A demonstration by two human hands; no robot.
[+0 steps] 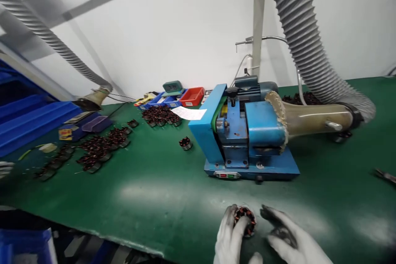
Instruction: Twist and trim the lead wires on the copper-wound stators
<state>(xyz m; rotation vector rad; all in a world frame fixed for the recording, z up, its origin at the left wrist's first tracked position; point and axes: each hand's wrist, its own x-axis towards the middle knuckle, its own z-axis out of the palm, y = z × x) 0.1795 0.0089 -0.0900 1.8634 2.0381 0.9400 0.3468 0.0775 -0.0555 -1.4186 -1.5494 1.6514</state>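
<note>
Both my hands wear white gloves with darkened fingertips, low at the front of the green bench (148,198). My left hand (230,235) is closed around a small round stator wound with copper wire (246,219). My right hand (286,237) hovers just right of the stator with its fingers spread, its fingertips near the part. A blue bench machine (244,136) stands directly behind my hands.
A ribbed grey hose (306,45) with a clear funnel (312,117) feeds the machine from the right. Several wound stators (99,148) lie at the left and more at the back (159,115), one alone (185,143). Blue and red bins (192,97) line the wall.
</note>
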